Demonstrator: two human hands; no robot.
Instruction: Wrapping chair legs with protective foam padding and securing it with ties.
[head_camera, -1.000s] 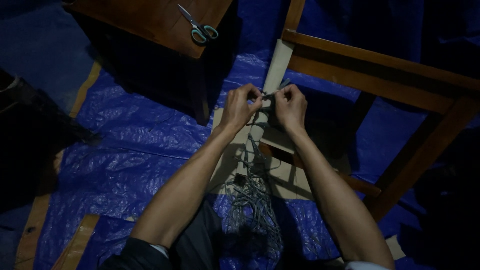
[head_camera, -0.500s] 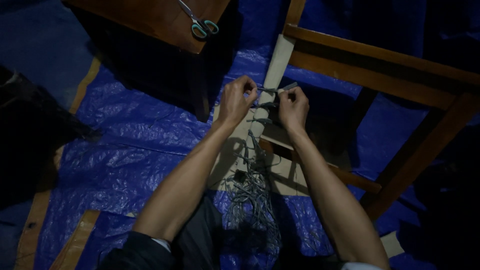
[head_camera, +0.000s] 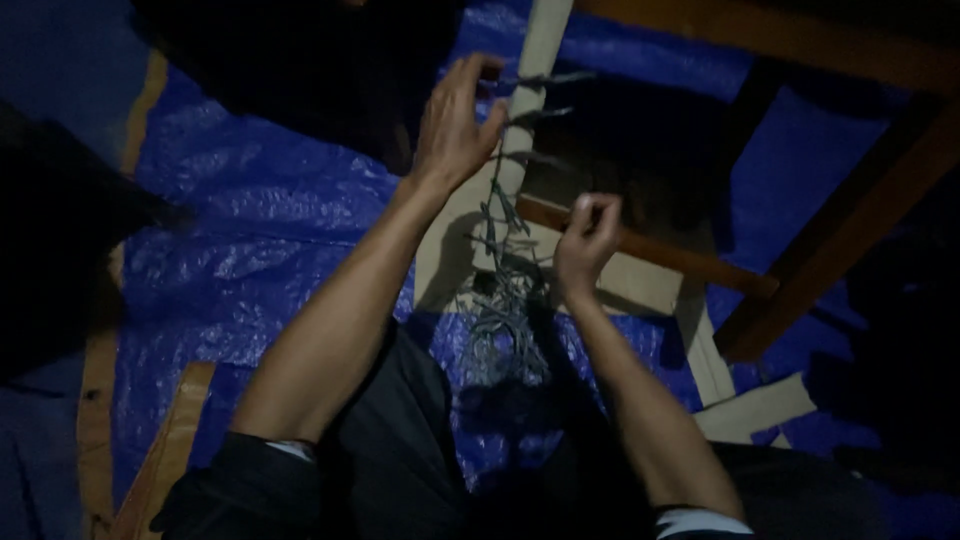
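My left hand (head_camera: 452, 125) is up against a pale flat strip (head_camera: 540, 40) that runs along a wooden chair frame (head_camera: 650, 245). Its fingers are spread and its thumb rests at the strip's edge, beside several grey cord ties (head_camera: 540, 115) knotted across the strip. My right hand (head_camera: 588, 240) is lower, over the chair's wooden rail, with its fingertips pinched together. The dim light hides whether a strand lies between them. A loose bundle of grey cords (head_camera: 505, 320) hangs from the strip down to the floor between my forearms.
A crinkled blue tarpaulin (head_camera: 250, 240) covers the floor. Pale cardboard pieces (head_camera: 755, 405) lie under the chair frame, and a wooden plank (head_camera: 165, 450) lies at the lower left. A dark piece of furniture (head_camera: 290, 70) stands at the top left. My dark trousers fill the bottom.
The view has tilted down, so the scissors and the tabletop are out of sight. My right hand has left the tie and dropped toward the cord bundle. My left hand's fingers have spread.
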